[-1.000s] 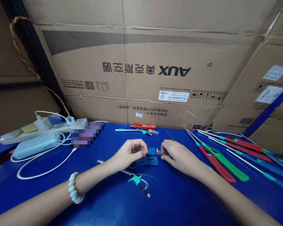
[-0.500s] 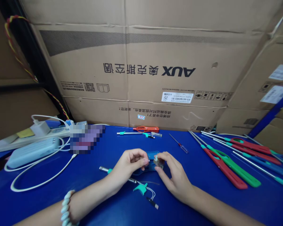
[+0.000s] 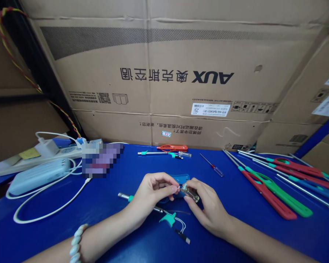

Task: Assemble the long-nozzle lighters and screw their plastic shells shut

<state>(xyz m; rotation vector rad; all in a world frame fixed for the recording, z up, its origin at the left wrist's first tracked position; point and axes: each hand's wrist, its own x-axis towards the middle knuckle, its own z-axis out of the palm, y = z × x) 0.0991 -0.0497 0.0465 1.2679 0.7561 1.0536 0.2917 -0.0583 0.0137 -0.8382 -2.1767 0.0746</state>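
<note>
My right hand (image 3: 210, 204) grips a small clear lighter fuel tank (image 3: 192, 194) with a pale teal and white fitting at its left end. My left hand (image 3: 156, 190) is closed in a pinch right at that fitting; whatever lies between its fingertips is too small to make out. Behind and under both hands is a blue plastic lighter casing (image 3: 182, 178), partly covered. A metal lighter tube (image 3: 123, 196) runs beneath my left wrist. Below the hands lie a teal trigger (image 3: 167, 219), white wires and a black igniter with a white end (image 3: 182, 236).
Red, green and blue long lighters (image 3: 274, 195) lie at the right. A screwdriver (image 3: 216, 170) rests further back, beside an orange lighter casing (image 3: 172, 148) and loose lighter parts (image 3: 153, 153). On the left are a power bank (image 3: 41, 175), cables and a power strip (image 3: 63, 151). Cardboard (image 3: 164, 54) stands behind.
The fuel tank has turned so more of its length shows, and my left fingertips have come up to its fitting. The whole view has shifted slightly.
</note>
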